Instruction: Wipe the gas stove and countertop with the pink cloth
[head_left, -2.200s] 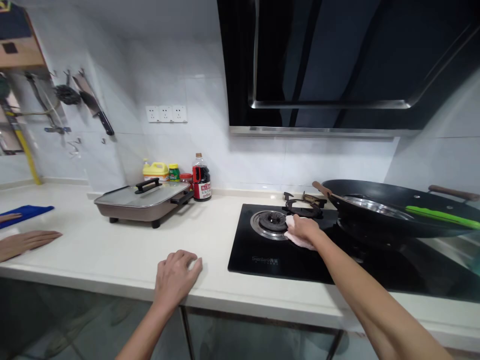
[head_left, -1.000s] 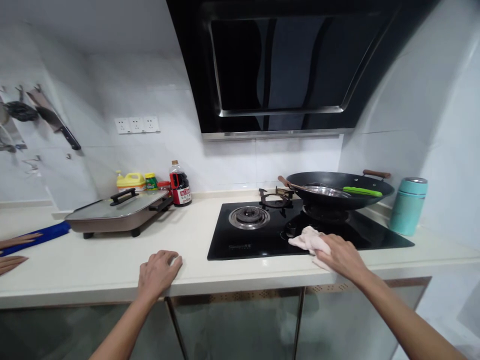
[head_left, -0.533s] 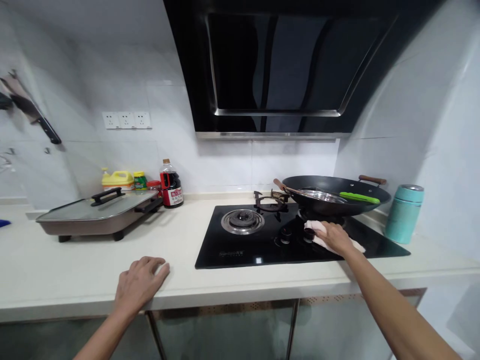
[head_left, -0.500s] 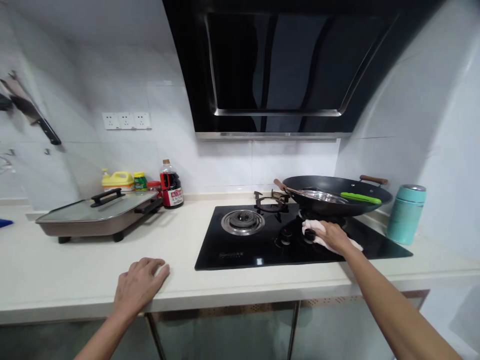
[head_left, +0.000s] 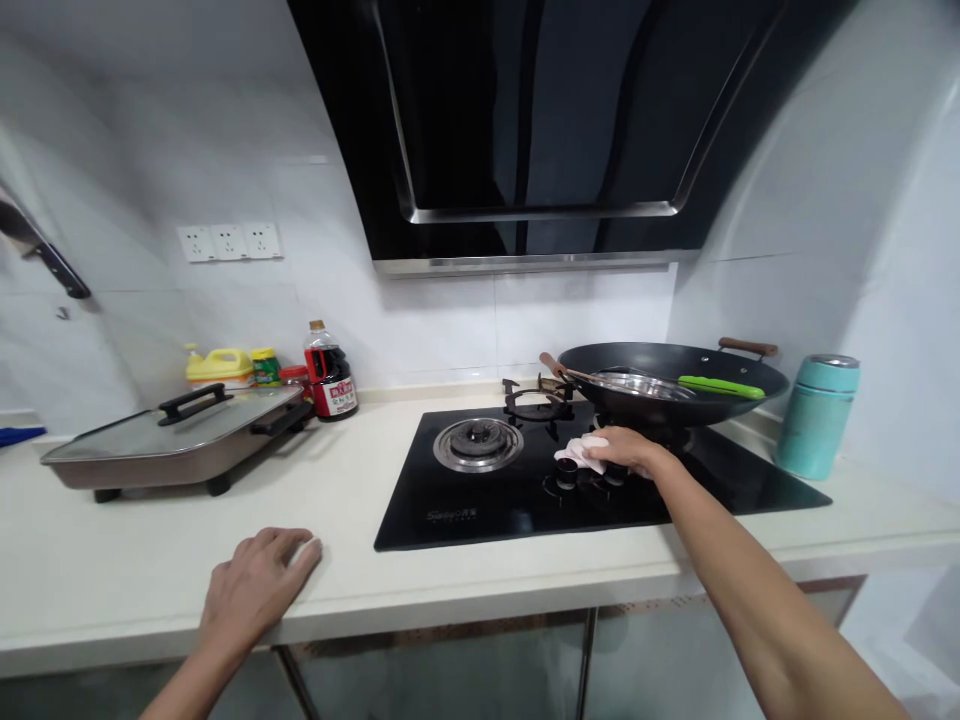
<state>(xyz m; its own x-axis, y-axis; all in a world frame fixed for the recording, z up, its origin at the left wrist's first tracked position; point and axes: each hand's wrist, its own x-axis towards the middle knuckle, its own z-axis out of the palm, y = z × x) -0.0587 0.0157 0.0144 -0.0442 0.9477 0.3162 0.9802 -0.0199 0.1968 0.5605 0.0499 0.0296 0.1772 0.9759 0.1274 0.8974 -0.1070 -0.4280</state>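
My right hand (head_left: 630,450) is closed on a pale pink cloth (head_left: 579,450), pressed to the black glass gas stove (head_left: 472,518) just behind its two control knobs (head_left: 567,474). The cloth touches the area by the left knob. My left hand (head_left: 259,580) rests on the front of the white countertop (head_left: 349,520), fingers loosely bent and apart, with nothing in it. Left of the knobs, the stove's burner (head_left: 478,444) lies uncovered. A detached black pan support (head_left: 537,400) sits at the stove's back edge.
A black wok (head_left: 720,408) with a green-handled utensil (head_left: 721,386) sits on the right burner. Beside it stands a turquoise flask (head_left: 817,418). An electric pan with a glass lid (head_left: 180,440) and a dark sauce bottle (head_left: 330,375) stand left. The range hood (head_left: 525,150) hangs above.
My right hand has slid the cloth left and slightly back, from the right knob toward the left one. My left hand stays on the countertop. The view has shifted a little.
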